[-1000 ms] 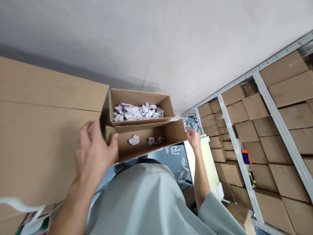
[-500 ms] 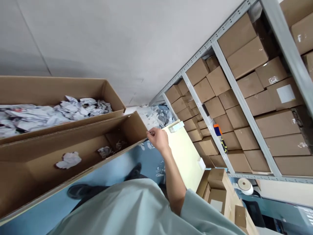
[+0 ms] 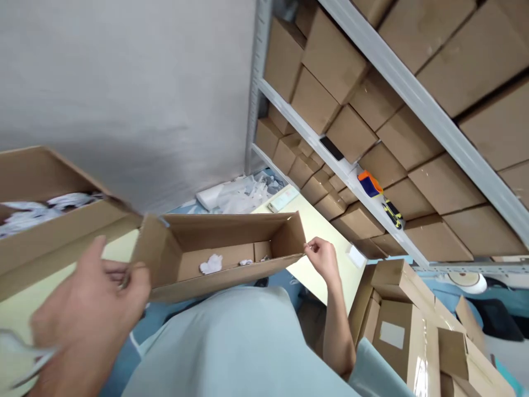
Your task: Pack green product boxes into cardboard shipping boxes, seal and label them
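A long open cardboard box (image 3: 231,280) sits in front of my body, slightly tilted. Inside it lie a crumpled white paper wad (image 3: 211,264) and smaller scraps (image 3: 245,262). My right hand (image 3: 323,258) pinches the rim at the box's right end. At the left end, my left hand (image 3: 97,309) has its fingers curled against the box; it is close to the camera and somewhat blurred, and its fingertips are partly hidden. To the left stands a second open cardboard box (image 3: 61,237) holding crumpled white paper (image 3: 49,212).
A pale yellow table (image 3: 314,275) extends under the boxes. Metal shelving (image 3: 297,121) full of cartons rises on the right, with an orange-and-blue tape dispenser (image 3: 370,183) and a yellow-black cutter (image 3: 392,214) on its rail. Stacked cartons (image 3: 417,342) stand at lower right. Scrap paper (image 3: 248,193) lies by the wall.
My view has turned right. The box with few scraps has shifted right, away from the paper-filled box. My left hand has come into view at its left end; my right hand stays on its right end.
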Demonstrator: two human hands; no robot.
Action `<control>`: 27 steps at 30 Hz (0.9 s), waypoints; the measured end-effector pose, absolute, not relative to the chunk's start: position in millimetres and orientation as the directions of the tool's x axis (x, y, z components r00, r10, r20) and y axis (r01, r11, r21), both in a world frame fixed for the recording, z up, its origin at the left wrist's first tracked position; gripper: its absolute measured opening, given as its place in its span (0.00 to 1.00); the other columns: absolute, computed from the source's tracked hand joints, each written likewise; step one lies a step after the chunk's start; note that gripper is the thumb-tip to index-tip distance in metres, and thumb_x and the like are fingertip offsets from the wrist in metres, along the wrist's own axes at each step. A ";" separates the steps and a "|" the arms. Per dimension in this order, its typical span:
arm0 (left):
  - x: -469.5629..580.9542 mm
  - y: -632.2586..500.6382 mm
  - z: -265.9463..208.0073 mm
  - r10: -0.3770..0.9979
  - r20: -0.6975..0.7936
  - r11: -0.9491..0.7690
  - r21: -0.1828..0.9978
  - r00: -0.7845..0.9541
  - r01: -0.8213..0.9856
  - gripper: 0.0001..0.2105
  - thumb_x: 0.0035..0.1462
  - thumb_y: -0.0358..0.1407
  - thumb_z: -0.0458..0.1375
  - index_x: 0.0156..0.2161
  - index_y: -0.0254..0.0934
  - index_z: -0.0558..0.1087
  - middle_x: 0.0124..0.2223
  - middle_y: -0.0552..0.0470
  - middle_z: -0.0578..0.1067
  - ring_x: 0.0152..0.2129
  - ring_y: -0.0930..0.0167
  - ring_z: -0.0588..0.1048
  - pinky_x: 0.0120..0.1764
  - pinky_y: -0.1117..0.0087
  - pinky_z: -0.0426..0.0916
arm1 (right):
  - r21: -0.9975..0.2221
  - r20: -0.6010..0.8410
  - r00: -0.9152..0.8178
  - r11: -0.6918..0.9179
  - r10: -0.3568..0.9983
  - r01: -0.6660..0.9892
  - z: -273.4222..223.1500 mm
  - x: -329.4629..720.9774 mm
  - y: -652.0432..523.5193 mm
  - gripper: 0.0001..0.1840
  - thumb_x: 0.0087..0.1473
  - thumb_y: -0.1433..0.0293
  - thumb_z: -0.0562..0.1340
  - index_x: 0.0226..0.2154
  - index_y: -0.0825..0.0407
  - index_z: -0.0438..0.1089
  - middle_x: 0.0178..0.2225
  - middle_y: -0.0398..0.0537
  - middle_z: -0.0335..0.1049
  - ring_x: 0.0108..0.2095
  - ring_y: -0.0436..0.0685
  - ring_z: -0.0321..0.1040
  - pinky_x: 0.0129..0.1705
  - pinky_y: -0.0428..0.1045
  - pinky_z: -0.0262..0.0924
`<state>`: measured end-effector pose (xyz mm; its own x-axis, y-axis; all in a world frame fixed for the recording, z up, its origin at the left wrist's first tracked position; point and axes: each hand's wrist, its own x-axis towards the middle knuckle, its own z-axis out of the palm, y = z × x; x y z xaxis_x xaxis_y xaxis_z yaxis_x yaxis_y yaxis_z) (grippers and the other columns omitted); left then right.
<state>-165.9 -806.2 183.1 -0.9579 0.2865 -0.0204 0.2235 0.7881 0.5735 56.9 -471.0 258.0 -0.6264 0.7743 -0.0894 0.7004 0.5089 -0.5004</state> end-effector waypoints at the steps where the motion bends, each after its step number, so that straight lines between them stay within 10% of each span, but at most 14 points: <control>1: -163.2 -768.5 195.4 0.252 -0.085 0.803 0.574 -0.964 0.159 0.44 0.64 0.55 0.47 0.83 0.47 0.54 0.45 0.44 0.86 0.47 0.39 0.85 0.45 0.37 0.81 | -0.515 -0.086 -0.586 0.468 0.806 0.718 260.3 80.1 -458.9 0.14 0.60 0.57 0.63 0.27 0.47 0.73 0.23 0.42 0.74 0.26 0.56 0.69 0.33 0.49 0.55; 7: -131.4 -596.9 243.1 0.546 -0.151 0.727 0.575 -0.824 0.376 0.43 0.63 0.51 0.43 0.76 0.25 0.65 0.49 0.35 0.85 0.54 0.41 0.83 0.59 0.41 0.77 | -0.561 -0.043 -0.283 0.212 0.958 0.801 264.1 185.9 -415.8 0.20 0.59 0.50 0.61 0.26 0.46 0.69 0.20 0.40 0.66 0.23 0.56 0.64 0.33 0.50 0.56; 27: -160.2 -424.2 197.1 0.825 0.064 0.340 0.738 -0.561 0.583 0.35 0.67 0.51 0.52 0.70 0.28 0.72 0.58 0.34 0.81 0.54 0.48 0.82 0.61 0.49 0.76 | -0.514 -0.016 0.042 -0.044 0.999 0.857 250.2 215.9 -386.9 0.26 0.62 0.43 0.61 0.28 0.46 0.70 0.25 0.45 0.72 0.27 0.57 0.67 0.33 0.49 0.58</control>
<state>-160.2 -424.2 197.1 -0.5612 0.8252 0.0637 0.5833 0.3397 0.7378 215.9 -386.9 250.2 0.0417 0.9990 -0.0155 0.8569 -0.0437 -0.5136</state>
